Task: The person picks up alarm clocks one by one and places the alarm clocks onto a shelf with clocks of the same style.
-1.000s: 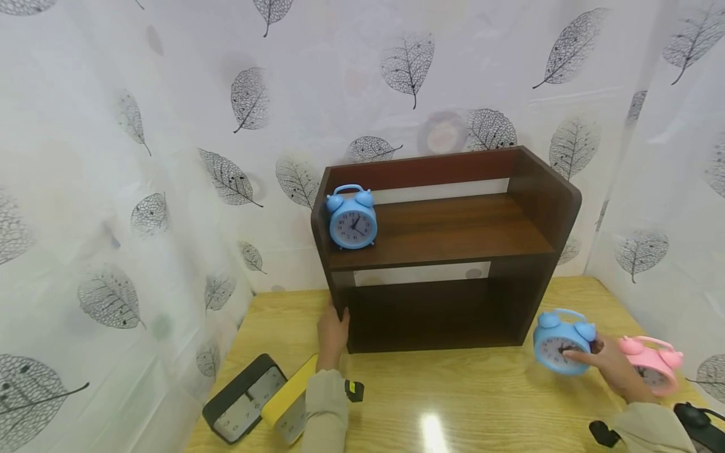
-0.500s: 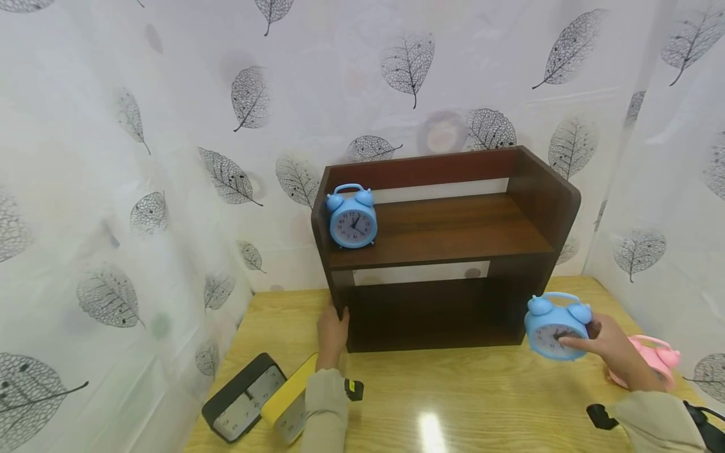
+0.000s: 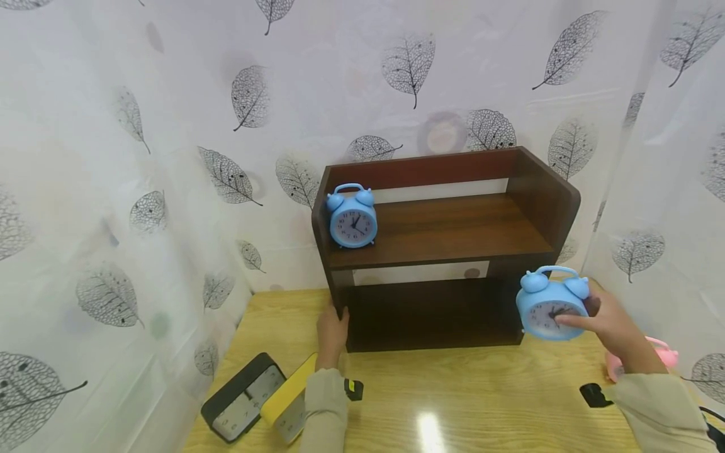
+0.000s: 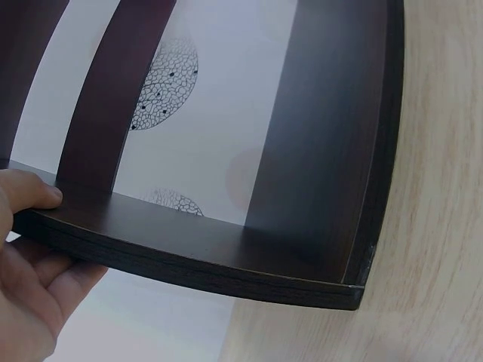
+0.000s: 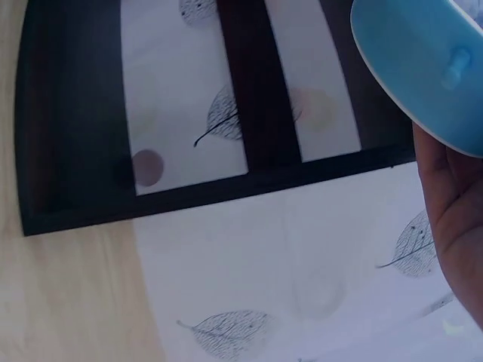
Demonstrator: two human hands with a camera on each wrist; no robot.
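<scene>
Right hand (image 3: 614, 324) pinches the blue alarm clock (image 3: 549, 304) at 4 o'clock of the brown shelf (image 3: 453, 229), left hand (image 3: 332, 327) grips the shelf around 8, and I'd guess light, slick plastic, so hold the rim (image 3: 521, 311).

Blue clock (image 3: 538, 309) held up near brown shelf (image 3: 453, 229)
Handle up, the clock sits in the right hand (image 3: 614, 322), thumb across its dial; the two-tier shelf stands upright, its left side gripped by the left hand (image 3: 332, 331).
</scene>
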